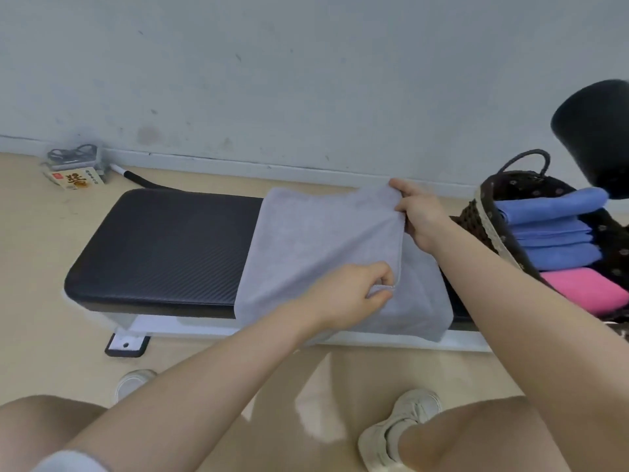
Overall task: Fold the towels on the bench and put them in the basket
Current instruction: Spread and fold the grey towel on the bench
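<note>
A soft grey towel (316, 253) drapes over the right half of the padded black bench (160, 250), its front edge hanging past the rim. The left hand (354, 291) pinches the folded layer's near corner in a narrow grip while the right hand (418, 216) grips the far corner. The bench's ribbed left half lies bare, and the woven basket (490, 219) just right holds folded blue and pink towels.

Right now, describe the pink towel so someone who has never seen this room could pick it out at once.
Find the black padded bench along the wall; at its right end stands a dark woven basket with a loop handle. Inside, folded towels lie in a row, and the pink towel is the one nearest the person. It is the only pink one, next to the blue towels.
</note>
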The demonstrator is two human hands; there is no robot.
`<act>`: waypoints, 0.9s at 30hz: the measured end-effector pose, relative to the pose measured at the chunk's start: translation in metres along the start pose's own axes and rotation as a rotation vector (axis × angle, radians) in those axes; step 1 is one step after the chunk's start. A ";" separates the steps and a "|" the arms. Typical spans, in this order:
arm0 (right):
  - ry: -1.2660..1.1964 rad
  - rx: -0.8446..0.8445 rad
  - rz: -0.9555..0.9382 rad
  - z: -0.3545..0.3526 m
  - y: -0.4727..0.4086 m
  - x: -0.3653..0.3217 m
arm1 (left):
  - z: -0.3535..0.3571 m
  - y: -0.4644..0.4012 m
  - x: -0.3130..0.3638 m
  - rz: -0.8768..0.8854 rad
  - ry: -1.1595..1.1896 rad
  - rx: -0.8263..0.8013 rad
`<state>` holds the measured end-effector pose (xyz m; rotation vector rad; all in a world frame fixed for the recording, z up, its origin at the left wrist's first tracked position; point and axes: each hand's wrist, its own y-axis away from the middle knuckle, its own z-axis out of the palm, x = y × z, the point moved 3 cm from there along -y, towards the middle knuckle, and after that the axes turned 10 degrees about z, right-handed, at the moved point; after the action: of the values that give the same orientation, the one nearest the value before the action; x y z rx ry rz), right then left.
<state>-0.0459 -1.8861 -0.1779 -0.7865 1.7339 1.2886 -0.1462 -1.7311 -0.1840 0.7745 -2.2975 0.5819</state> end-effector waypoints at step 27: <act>0.347 0.295 0.081 -0.059 -0.086 0.043 | -0.053 -0.109 -0.163 -0.419 -0.526 -0.153</act>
<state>-0.0075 -1.9672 -0.2458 -0.8063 2.1911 0.9533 0.0490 -1.7191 -0.2374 1.4128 -2.4828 0.0048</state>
